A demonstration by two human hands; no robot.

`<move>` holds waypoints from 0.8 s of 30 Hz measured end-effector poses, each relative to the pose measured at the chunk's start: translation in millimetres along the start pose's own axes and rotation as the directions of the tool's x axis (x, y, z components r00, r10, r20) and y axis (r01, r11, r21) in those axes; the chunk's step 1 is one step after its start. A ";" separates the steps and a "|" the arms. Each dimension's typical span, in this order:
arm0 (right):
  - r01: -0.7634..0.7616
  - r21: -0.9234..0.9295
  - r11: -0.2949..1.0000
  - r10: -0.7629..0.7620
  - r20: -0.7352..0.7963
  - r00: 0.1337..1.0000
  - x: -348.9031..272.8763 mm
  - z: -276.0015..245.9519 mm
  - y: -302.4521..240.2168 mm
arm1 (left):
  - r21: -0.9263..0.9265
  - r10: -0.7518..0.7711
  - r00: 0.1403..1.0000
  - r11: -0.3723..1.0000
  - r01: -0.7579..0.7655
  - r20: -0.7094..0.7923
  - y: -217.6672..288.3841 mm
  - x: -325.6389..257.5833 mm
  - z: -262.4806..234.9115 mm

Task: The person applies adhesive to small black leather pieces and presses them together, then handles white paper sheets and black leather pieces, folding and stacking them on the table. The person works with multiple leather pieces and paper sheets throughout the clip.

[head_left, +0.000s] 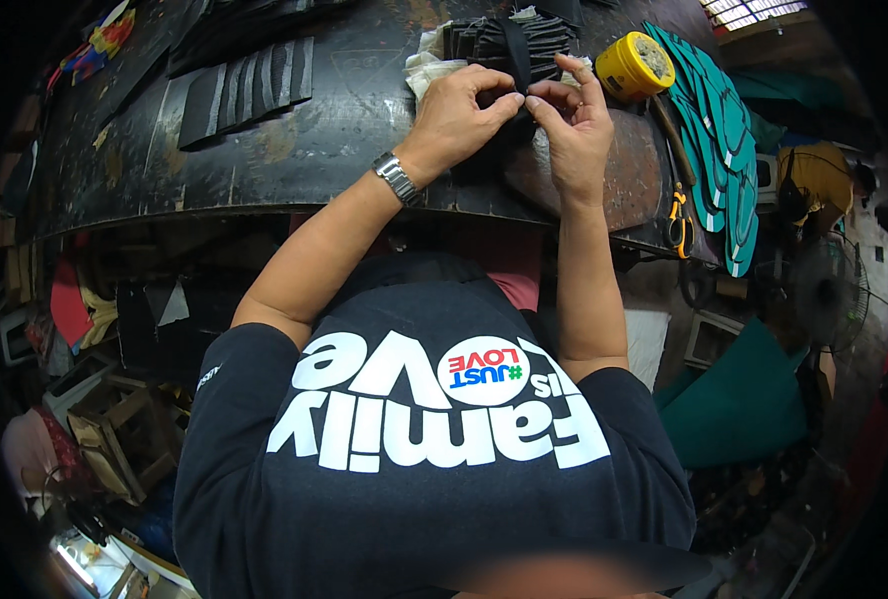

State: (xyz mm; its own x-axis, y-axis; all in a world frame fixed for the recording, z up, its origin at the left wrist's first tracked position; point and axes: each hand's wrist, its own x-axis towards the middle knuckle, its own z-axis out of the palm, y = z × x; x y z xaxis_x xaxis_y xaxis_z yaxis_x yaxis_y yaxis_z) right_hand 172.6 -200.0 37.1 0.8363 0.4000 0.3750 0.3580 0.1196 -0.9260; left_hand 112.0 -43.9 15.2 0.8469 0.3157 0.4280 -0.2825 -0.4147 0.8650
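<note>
At the far side of the table, my left hand (464,112) and my right hand (576,128) meet, thumbs and forefingers almost touching. Both are closed in a pinch on the near end of a black strip (516,52), though the exact spot is partly hidden by my fingers. The strip runs away from me over a row of thin black pieces (472,40) standing packed on edge. Whitish cloth or padding (426,70) shows at the row's left end. A metal watch sits on my left wrist.
A yellow tub (624,72) stands right of my hands, beside a brown slab (632,175). Orange-handled scissors (680,222) lie near the table's edge. Overlapping green cut pieces (712,130) cover the right end. Dark layered strips (249,92) lie to the left.
</note>
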 end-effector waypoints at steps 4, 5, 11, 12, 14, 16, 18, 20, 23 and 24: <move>-0.028 -0.083 0.996 0.033 0.059 0.998 -3.8 -4.0 -1.7 | -0.099 -0.073 0.997 0.992 0.071 -0.014 -3.7 -1.7 2.8; -0.033 -0.111 0.993 0.043 0.091 0.995 -1.7 -6.3 -3.6 | -0.103 -0.051 0.999 0.994 0.049 -0.016 -3.6 -1.8 2.6; 0.182 -0.456 0.871 -0.130 0.142 0.981 13.2 -11.4 -18.4 | 0.078 -0.077 0.992 0.995 0.070 0.102 0.5 -0.5 -3.2; 0.285 -0.532 0.797 -0.239 0.155 0.959 14.8 -9.9 -18.8 | 0.080 -0.070 0.991 0.995 0.061 0.113 0.2 0.5 -3.5; 0.323 -0.579 0.749 -0.241 0.217 0.946 23.6 -3.5 -15.2 | 0.032 -0.063 0.992 0.998 0.060 0.107 -2.2 3.4 -3.0; 0.348 -0.560 0.751 -0.229 0.273 0.934 35.2 2.6 -9.3 | -0.049 -0.105 0.990 0.993 0.109 0.091 -5.9 6.4 -2.1; 0.320 -0.474 0.820 -0.221 0.254 0.942 38.4 3.3 -5.7 | -0.103 -0.125 0.982 0.985 0.140 0.139 -10.0 9.9 -4.8; 0.333 -0.471 0.817 -0.259 0.215 0.942 39.4 5.0 -3.0 | -0.078 -0.184 0.964 0.976 0.202 0.191 -12.2 11.3 -7.5; 0.289 -0.445 0.847 -0.230 0.182 0.956 28.2 4.0 -2.6 | -0.111 -0.255 0.938 0.952 0.287 0.236 -11.5 12.4 -7.8; 0.250 -0.425 0.870 -0.197 0.165 0.966 23.6 3.6 -2.5 | -0.223 -0.272 0.929 0.918 0.329 0.249 -10.2 11.6 -7.1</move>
State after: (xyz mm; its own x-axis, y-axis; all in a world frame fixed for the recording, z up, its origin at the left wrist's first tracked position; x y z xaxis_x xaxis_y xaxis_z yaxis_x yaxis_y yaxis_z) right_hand 190.0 -187.5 48.2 0.6690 0.5131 0.5377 0.6972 -0.1825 -0.6933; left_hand 121.6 -29.9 13.2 0.9763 0.1937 0.0969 -0.0813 -0.0870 0.9929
